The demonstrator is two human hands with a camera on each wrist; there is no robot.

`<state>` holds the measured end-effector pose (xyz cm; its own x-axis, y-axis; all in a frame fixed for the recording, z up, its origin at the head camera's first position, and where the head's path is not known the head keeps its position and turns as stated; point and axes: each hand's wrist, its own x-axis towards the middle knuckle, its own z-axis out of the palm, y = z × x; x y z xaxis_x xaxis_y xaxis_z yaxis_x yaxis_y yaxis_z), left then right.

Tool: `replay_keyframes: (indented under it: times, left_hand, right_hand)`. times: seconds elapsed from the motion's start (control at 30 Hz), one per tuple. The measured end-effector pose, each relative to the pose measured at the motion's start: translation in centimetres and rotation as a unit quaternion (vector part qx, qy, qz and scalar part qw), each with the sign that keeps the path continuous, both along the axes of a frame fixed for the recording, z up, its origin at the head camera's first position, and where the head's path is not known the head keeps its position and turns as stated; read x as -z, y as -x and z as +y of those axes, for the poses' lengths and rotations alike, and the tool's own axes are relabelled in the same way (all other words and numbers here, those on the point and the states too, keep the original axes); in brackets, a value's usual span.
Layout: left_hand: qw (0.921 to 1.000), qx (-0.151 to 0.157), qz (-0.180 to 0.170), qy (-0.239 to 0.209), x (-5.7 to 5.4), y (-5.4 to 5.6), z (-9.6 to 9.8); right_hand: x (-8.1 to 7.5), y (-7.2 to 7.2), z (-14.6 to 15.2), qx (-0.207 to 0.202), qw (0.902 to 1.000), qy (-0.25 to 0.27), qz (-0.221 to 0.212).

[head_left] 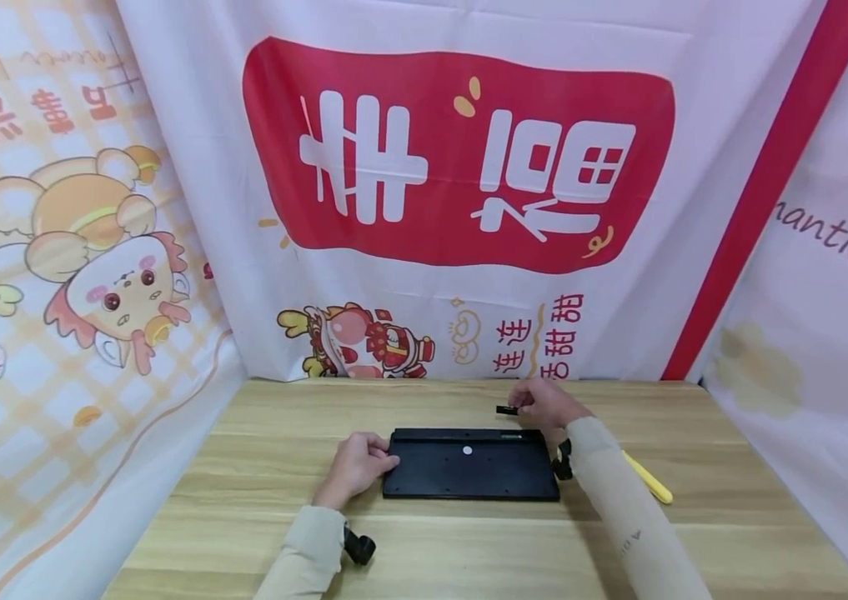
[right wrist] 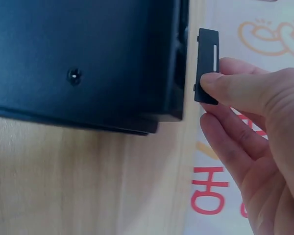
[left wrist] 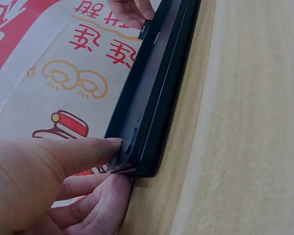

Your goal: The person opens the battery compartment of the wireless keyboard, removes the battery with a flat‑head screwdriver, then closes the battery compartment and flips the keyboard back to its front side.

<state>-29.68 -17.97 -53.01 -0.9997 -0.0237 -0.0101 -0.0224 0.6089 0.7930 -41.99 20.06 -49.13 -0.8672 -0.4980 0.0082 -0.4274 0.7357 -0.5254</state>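
Note:
A black keyboard (head_left: 439, 479) lies face down on the table, its screw-dotted underside up. Near its far right edge is a small slot (head_left: 511, 437) with a greenish strip inside. My left hand (head_left: 358, 467) grips the keyboard's left end; in the left wrist view, the thumb (left wrist: 88, 152) lies on top and fingers are beneath. Beyond the far right corner, my right hand (head_left: 549, 403) pinches a small black battery cover (right wrist: 206, 61) between thumb and fingers. This cover has little tabs along one edge and is held apart from the keyboard.
A yellow handle-like object (head_left: 649, 478) lies on the wooden table (head_left: 258, 533) to the right, partly hidden by the right forearm. Printed cloth (head_left: 461, 283) hangs behind the table's far edge and at both sides. Each wrist wears a small black camera (head_left: 359, 546).

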Motion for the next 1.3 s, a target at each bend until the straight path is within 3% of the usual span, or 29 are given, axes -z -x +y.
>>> replay_keyframes:
  times: [0.17, 0.3, 0.5, 0.63, 0.8, 1.03, 1.17, 1.3]
  left_hand:
    - [0.9999, 0.011, -0.001, -0.007, 0.0, -0.1, 0.6]
    - [0.9999, 0.01, -0.005, -0.005, 0.0, -0.2, 0.8]
    - [0.9999, 0.012, -0.005, -0.001, 0.1, -0.1, 0.9]
    - [0.9999, 0.011, -0.003, 0.001, 0.1, 0.0, 0.6]
    - [1.0, 0.003, -0.006, 0.007, -0.1, 0.1, 0.3]
    - [0.9999, -0.006, -0.008, 0.006, -0.3, 0.3, 0.1]
    - [0.9999, -0.009, -0.011, 0.007, -0.3, 0.3, 0.0]
    - [0.9998, -0.007, -0.014, 0.011, -0.2, 0.3, 0.1]
  right_hand:
    - [1.5, 0.1, 1.0, 0.011, 0.9996, 0.024, -0.013]
    - [2.4, -0.1, 1.5, -0.003, 0.9993, 0.036, 0.006]
    - [2.9, -0.4, 1.5, 0.016, 0.9992, 0.036, 0.009]
    - [1.7, -0.5, 1.5, 0.04, 0.999, 0.019, 0.002]
    - [-1.5, -1.2, 2.7, 0.031, 0.9983, -0.003, 0.049]
    - [-5.7, -4.1, 6.6, 0.055, 0.9962, -0.022, 0.064]
    - [-6.3, -6.2, 9.4, 0.058, 0.9951, -0.042, 0.068]
    - [-5.6, -8.5, 12.2, 0.07, 0.9942, -0.05, 0.065]
